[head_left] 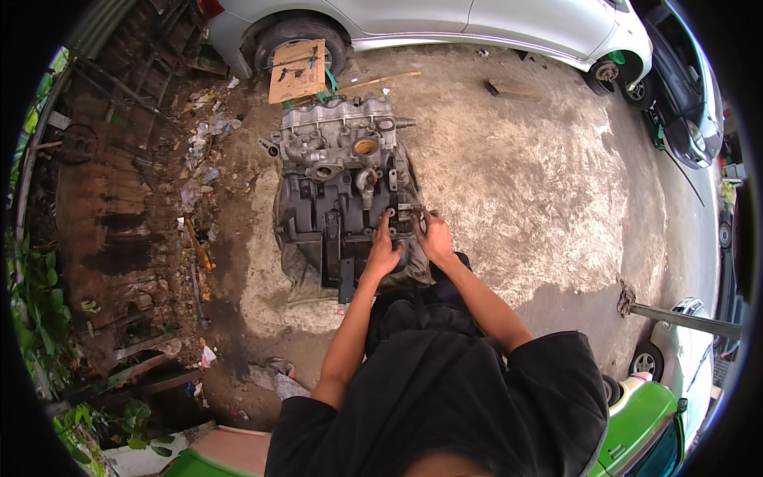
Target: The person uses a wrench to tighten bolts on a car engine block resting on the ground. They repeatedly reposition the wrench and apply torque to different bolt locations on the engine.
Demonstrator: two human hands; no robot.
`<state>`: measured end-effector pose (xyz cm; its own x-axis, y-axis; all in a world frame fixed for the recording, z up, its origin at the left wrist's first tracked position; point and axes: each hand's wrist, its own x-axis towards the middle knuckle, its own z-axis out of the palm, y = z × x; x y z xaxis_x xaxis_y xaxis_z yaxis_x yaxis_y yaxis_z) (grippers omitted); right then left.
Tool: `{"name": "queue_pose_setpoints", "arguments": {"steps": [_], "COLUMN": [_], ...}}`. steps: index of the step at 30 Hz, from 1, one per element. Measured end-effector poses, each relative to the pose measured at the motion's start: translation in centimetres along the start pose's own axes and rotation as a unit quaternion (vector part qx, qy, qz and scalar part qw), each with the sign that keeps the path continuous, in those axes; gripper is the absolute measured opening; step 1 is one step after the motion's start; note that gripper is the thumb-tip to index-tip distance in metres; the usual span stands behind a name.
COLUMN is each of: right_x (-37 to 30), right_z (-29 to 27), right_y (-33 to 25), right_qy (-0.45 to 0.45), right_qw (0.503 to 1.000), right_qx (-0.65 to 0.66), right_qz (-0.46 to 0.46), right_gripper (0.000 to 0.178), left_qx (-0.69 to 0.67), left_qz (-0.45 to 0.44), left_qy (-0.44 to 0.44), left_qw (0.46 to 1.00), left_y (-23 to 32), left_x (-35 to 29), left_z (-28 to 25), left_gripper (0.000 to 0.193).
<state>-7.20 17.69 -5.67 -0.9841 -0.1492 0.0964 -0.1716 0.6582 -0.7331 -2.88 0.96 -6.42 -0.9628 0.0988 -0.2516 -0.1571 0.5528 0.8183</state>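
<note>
A car engine (306,207) lies on a cloth in front of me, with a dark block nearest and a silver cylinder head (338,115) at its far end. My left hand (384,253) rests on the near right part of the block, its fingers stretched forward and touching the metal. Just to the right, my right hand (435,238) is bent at the block's right edge. Its thumb and fingers pinch the end of a small light metal part (406,211); its exact kind is too small to tell. The right palm's inside is hidden.
A grey-green cloth (298,288) spreads under the engine. Beyond stand a silver car (421,20) and a cardboard sheet (298,71) leaning at its wheel. A wood block (513,90) lies on the concrete. Litter (211,127) lines the left; a metal post (683,319) lies right.
</note>
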Motion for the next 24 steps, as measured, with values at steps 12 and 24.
{"name": "queue_pose_setpoints", "arguments": {"steps": [12, 24], "right_x": [10.0, 0.7], "right_z": [0.0, -0.5], "right_y": [4.7, 4.6], "right_qy": [-0.120, 0.008], "right_qw": [0.979, 0.932], "right_qx": [-0.147, 0.318], "right_qz": [0.072, 0.172], "right_gripper": [0.030, 0.027], "left_qx": [0.008, 0.037], "left_qz": [0.035, 0.013], "left_qy": [0.029, 0.001], "left_qw": [0.999, 0.999], "left_y": [-0.3, -0.1], "left_x": [0.0, 0.1], "left_z": [-0.1, -0.1], "left_gripper": [0.094, 0.094]}}
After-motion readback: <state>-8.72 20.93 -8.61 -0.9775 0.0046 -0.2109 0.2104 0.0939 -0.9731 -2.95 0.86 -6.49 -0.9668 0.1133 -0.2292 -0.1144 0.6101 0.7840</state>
